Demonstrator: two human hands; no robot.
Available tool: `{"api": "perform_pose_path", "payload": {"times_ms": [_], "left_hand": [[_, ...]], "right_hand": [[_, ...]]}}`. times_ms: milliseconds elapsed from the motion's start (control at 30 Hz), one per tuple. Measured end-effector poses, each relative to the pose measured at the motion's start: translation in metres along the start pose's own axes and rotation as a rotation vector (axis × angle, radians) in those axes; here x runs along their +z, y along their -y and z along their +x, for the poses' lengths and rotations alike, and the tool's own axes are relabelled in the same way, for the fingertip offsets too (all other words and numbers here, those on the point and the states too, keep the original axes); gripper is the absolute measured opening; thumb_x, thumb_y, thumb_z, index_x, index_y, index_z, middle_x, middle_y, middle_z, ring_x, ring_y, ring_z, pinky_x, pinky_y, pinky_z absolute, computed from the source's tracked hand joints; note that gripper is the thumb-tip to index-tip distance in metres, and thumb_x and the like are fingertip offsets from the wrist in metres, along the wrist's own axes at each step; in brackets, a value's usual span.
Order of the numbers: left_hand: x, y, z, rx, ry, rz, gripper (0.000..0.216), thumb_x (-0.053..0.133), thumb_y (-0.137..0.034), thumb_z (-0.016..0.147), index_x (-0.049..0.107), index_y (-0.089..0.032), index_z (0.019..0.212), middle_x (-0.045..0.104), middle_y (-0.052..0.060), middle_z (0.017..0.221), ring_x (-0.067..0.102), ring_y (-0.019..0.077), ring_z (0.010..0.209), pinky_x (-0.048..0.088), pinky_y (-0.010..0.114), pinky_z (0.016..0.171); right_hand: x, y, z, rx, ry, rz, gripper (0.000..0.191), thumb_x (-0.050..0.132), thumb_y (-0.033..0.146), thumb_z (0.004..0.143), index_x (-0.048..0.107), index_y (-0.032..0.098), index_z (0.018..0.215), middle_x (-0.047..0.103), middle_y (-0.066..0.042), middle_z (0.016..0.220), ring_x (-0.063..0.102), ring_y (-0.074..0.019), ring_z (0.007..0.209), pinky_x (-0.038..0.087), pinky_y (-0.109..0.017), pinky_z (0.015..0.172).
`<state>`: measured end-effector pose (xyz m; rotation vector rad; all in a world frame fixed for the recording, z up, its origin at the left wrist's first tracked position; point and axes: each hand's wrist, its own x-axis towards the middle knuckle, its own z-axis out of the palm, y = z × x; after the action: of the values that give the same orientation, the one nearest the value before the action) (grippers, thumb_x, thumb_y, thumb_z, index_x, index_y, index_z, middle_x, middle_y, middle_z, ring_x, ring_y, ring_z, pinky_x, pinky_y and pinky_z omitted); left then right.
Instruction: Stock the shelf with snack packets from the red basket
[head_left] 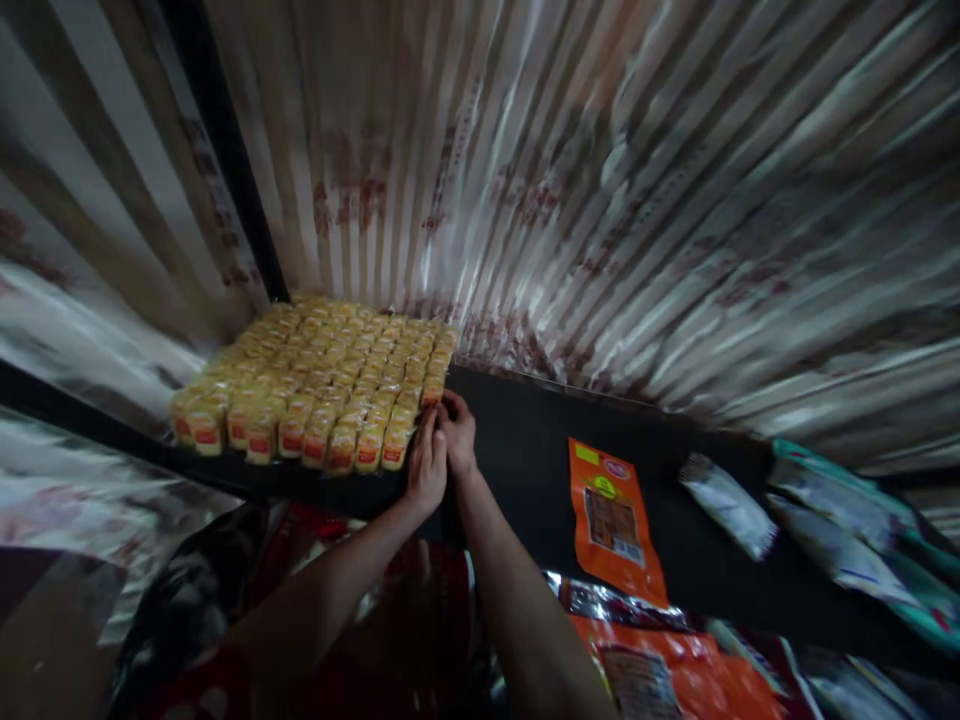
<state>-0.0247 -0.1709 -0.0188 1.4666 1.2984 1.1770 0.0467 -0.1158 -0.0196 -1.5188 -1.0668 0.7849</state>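
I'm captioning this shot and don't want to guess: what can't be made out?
Head view:
Yellow wrapped packs: label wording, too small and blurred.
Whether the left hand or right hand grips one: the hands themselves hide it.
Lower orange packet: remainder cut off by the bottom edge.
Plastic sheeting: red print, blurred.

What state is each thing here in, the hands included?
Left hand: at the block's front right corner; grip unclear.
Right hand: beside the left, fingers bent; grip unclear.
Yellow wrapped packs: standing in close rows, red labels facing front.
Orange packet: lying flat, printed side up; seal unclear.
White packet: lying down, apart from the orange one.
Plastic sheeting: hanging, creased.
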Motion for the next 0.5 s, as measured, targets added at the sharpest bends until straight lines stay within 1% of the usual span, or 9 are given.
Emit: {"api": "perform_pose_path", "payload": {"times_ms": [200,333,433,500], "left_hand": [[0.002,0.004,0.002,0.031,-0.054,0.042,0.043,0.026,-0.029,0.096,0.043,-0.015,0.134,0.043,0.01,0.144,0.035,0.0169,0.136,0.024,0.039,0.117],[-0.003,0.0,-0.002,0.064,-0.055,0.087,0.038,0.028,-0.028,0.096,0.052,-0.016,0.123,0.052,0.01,0.135,0.043,0.0166,0.13,0.029,0.037,0.114],[-0.014,-0.008,-0.017,0.107,-0.008,0.133,0.032,0.033,-0.024,0.093,0.056,-0.017,0.115,0.058,0.009,0.124,0.051,0.0168,0.12,0.038,0.034,0.108],[-0.024,-0.013,-0.035,0.128,0.046,0.159,0.029,0.038,-0.02,0.09,0.057,-0.018,0.11,0.061,0.009,0.117,0.055,0.0177,0.112,0.043,0.033,0.102]], "right_hand": [[-0.004,-0.002,-0.008,-0.013,-0.051,0.074,0.045,0.053,0.031,0.075,0.058,0.013,0.116,0.062,-0.012,0.12,0.058,-0.0193,0.108,0.043,-0.035,0.099],[-0.01,-0.003,-0.014,0.033,-0.081,0.071,0.042,0.053,0.028,0.074,0.059,0.015,0.114,0.063,-0.011,0.119,0.058,-0.0194,0.109,0.043,-0.038,0.099],[-0.015,0.002,-0.031,0.064,-0.144,0.091,0.039,0.053,0.031,0.075,0.059,0.014,0.11,0.064,-0.01,0.114,0.059,-0.0194,0.105,0.045,-0.037,0.096],[-0.02,0.009,-0.053,0.063,-0.18,0.132,0.037,0.054,0.035,0.076,0.059,0.015,0.107,0.065,-0.01,0.109,0.06,-0.0191,0.1,0.047,-0.035,0.091]]}}
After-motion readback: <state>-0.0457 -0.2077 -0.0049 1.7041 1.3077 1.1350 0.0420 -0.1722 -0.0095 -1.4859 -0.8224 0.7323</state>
